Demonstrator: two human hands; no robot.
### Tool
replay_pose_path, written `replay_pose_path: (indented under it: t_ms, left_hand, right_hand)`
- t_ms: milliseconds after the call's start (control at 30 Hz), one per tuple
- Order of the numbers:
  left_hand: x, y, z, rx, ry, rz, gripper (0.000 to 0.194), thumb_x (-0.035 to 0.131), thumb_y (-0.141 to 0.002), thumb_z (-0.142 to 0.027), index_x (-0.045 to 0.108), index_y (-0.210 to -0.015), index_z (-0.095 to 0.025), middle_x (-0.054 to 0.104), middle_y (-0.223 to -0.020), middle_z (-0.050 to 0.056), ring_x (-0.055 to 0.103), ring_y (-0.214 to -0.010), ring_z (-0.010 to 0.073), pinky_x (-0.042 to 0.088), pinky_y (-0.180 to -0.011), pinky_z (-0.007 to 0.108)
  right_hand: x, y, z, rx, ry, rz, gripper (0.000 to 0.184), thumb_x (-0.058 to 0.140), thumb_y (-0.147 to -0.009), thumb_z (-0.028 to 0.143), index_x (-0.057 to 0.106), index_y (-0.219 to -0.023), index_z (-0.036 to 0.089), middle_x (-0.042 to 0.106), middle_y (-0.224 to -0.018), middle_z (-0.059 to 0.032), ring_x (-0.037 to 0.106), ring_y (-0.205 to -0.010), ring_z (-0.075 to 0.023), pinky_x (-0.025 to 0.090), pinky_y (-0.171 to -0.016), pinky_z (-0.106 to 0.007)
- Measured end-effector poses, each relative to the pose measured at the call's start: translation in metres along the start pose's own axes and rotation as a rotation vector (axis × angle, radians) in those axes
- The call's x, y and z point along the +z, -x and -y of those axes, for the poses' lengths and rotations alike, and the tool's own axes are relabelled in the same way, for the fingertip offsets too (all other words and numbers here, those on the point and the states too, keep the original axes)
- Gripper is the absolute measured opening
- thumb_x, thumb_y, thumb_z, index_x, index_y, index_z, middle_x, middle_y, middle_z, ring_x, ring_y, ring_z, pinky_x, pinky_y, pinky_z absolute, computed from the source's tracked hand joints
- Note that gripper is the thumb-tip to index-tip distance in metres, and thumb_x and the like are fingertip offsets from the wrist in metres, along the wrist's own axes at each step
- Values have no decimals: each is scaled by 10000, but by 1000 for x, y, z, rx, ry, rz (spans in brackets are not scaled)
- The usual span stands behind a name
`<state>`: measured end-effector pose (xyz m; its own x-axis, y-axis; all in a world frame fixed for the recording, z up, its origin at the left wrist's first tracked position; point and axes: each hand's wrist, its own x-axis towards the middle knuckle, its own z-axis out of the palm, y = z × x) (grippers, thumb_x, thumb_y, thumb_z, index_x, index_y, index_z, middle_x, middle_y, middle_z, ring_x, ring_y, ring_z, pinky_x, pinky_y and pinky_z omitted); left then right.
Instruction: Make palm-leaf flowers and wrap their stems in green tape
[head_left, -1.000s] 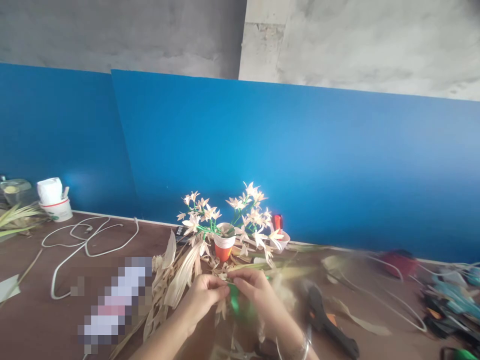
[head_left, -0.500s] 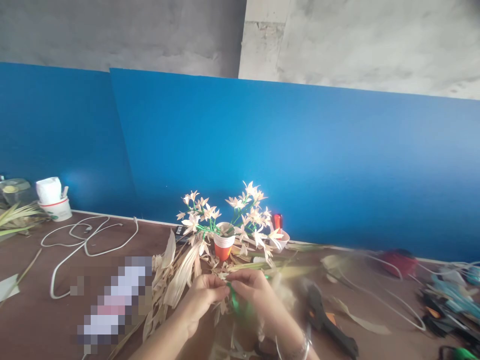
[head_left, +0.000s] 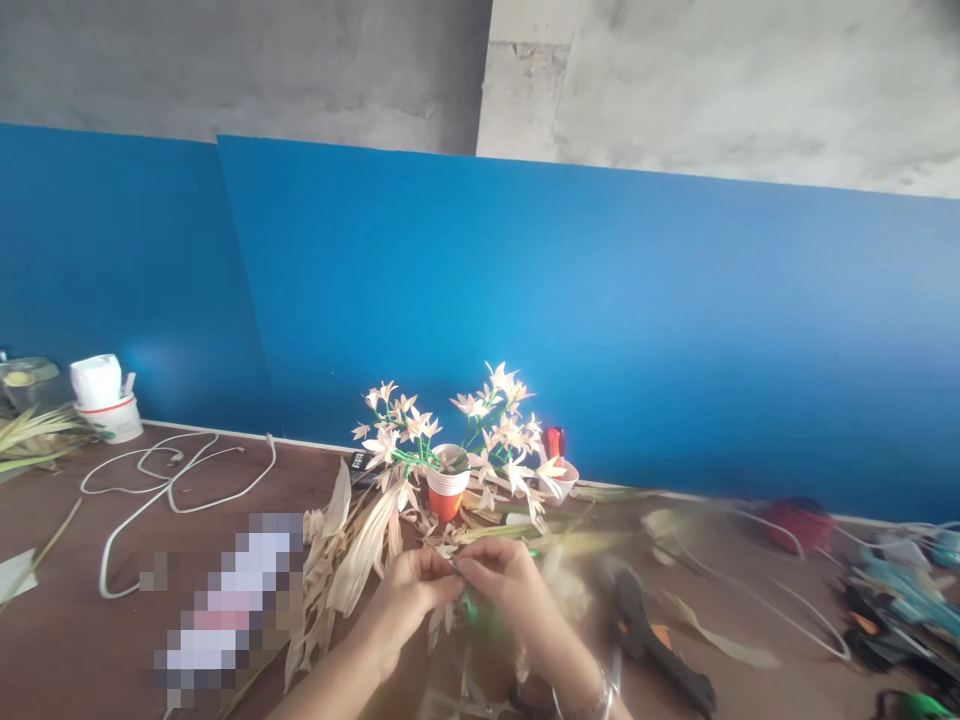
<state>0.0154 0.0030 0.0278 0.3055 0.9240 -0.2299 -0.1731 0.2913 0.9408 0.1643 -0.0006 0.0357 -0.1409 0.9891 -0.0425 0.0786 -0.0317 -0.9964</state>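
Observation:
My left hand (head_left: 418,585) is closed in a pinch, thumb against forefinger, and what lies inside it is too small to make out. Its fingertips meet those of my right hand (head_left: 501,575), which pinches the upper end of a thin green strip (head_left: 471,606). The strip hangs below the fingertips and is blurred lower down. Just beyond the hands stands an orange and white paper cup (head_left: 448,484) holding green stems with several pale husk flowers (head_left: 512,432). Dried husks (head_left: 365,555) lie to the left of my left hand.
A black glue gun (head_left: 656,640) lies right of my right forearm. White cables (head_left: 169,487) loop across the brown table (head_left: 300,460) at left, near a white tub (head_left: 111,418). Scissors and blue material (head_left: 900,595) crowd the right side. A blue panel (head_left: 525,290) stands behind.
My fingertips have shifted slightly against each other, still pinched together. The green strip shows less at the fingertips than before. Everything else on the table stays in place.

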Motion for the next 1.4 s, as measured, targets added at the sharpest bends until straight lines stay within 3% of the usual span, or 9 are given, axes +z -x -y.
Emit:
replay_pose_path:
  t_ms: [133, 367, 533, 733, 967, 1167, 1400]
  left_hand:
    - [1, 3, -3, -32, 0, 16, 171, 784, -540, -249, 683, -625, -139, 684, -629, 18, 585, -676, 172, 392, -692, 277]
    - [-2, 8, -6, -134, 117, 121, 154, 764, -556, -226, 712, -658, -123, 701, -640, 58, 610, -667, 186, 406, -688, 280]
    - [-5, 6, -7, -92, 113, 233, 150, 741, -605, -249, 710, -630, -104, 710, -675, 90, 630, -711, 210, 413, -713, 290]
    - [-1, 9, -10, -65, 39, 167, 172, 758, -577, -282, 687, -580, -126, 702, -633, 78, 635, -708, 230, 413, -736, 322]
    - [-2, 5, -6, -93, 57, 171, 167, 776, -547, -266, 677, -556, -132, 704, -620, 71, 637, -711, 240, 416, -751, 341]
    - [-1, 4, -8, -56, 31, 161, 214, 771, -561, -315, 675, -554, -125, 693, -605, 70, 623, -681, 217, 410, -717, 317]
    - [1, 3, -6, 0, 7, -30, 267, 776, -545, -353, 643, -634, -139, 622, -572, 1, 511, -546, 116, 343, -548, 228]
  right_hand:
    - [-1, -1, -7, -54, 41, 6, 129, 625, -715, 253, 648, -660, 138, 522, -510, 28, 436, -463, -81, 322, -446, -202]
    - [-1, 3, -1, 71, -121, 52, 197, 702, -655, 320, 622, -651, 141, 522, -478, 38, 439, -429, -80, 318, -437, -203]
    - [0, 6, 5, 106, -183, 106, 252, 720, -640, 366, 600, -630, 145, 546, -477, 33, 450, -419, -80, 316, -432, -200]
    - [0, 5, 3, 86, -212, 92, 290, 701, -666, 414, 562, -666, 160, 550, -509, 46, 481, -424, -85, 352, -443, -205]
    - [1, 6, 5, 49, -157, 98, 226, 684, -670, 332, 558, -618, 153, 540, -473, 45, 451, -405, -73, 316, -411, -195]
    - [2, 7, 8, 66, -170, 72, 266, 694, -664, 374, 561, -639, 145, 531, -477, 47, 450, -407, -70, 317, -419, -196]
    - [-3, 3, 4, 49, -126, 48, 240, 709, -656, 335, 622, -774, 145, 576, -573, 34, 491, -481, -78, 374, -466, -198]
